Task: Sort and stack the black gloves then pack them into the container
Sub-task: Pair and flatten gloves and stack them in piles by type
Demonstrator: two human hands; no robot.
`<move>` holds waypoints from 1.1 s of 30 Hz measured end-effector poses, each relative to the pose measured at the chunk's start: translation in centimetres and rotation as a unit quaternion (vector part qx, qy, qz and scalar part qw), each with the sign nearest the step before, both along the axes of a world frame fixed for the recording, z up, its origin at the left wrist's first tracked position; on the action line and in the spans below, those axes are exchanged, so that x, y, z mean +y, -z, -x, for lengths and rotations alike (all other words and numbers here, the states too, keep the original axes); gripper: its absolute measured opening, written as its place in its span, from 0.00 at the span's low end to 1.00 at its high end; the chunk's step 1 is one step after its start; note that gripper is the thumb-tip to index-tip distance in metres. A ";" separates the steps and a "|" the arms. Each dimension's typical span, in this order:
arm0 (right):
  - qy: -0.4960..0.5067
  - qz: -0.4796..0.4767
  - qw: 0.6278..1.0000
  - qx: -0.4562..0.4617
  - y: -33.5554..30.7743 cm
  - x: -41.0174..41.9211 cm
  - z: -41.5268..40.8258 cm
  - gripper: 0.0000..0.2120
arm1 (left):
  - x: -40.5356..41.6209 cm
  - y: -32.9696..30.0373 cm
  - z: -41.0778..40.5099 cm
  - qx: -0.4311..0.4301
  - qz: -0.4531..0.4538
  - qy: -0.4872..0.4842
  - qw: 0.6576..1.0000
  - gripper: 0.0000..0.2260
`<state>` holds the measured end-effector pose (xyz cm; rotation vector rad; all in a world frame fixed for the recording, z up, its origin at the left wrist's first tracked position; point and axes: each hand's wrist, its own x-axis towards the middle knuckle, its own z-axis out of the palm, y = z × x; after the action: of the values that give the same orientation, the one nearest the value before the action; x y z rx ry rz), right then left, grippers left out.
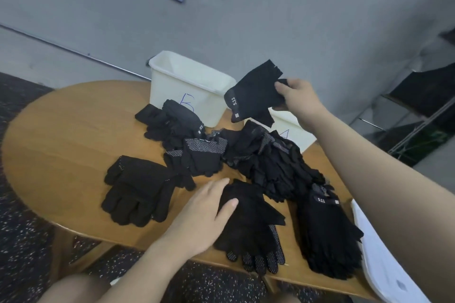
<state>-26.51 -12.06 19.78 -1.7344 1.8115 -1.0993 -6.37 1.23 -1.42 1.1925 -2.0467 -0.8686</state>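
Round wooden surface (61,135) carries everything. Two white bins at the far edge: bin marked B (189,86), and a second bin (295,133) mostly hidden behind the gloves. Loose pile of black gloves (258,155) mid-surface; tidier stacks at near left (140,189), near centre (248,224) and near right (327,233). White sheet (384,261) at the right edge. Right hand (299,99) raised over the bins, grip pinched on a fingerless glove (253,93) with a 5.11 cuff label, held clear of the pile. Left hand (204,214) flat, fingers straight, pressing on the near-centre stack, grasping nothing.
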 end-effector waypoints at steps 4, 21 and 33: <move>-0.028 -0.025 0.996 -0.079 -1.3 4.5 0.0 0.09 | 0.1 -1.0 0.5 0.220 -0.057 -0.059 0.972 0.20; -0.246 -0.203 0.938 -0.132 4.9 13.2 2.0 0.09 | -1.0 -3.2 0.5 0.411 -0.259 0.130 0.864 0.20; -0.159 -0.064 0.939 -0.299 14.2 14.4 2.5 0.14 | -2.9 -2.9 0.7 0.542 -0.326 -0.021 0.774 0.17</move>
<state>-29.03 2.39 5.58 -1.3523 1.1560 -1.1716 -7.03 -1.66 1.44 0.6887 -0.7608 -1.7863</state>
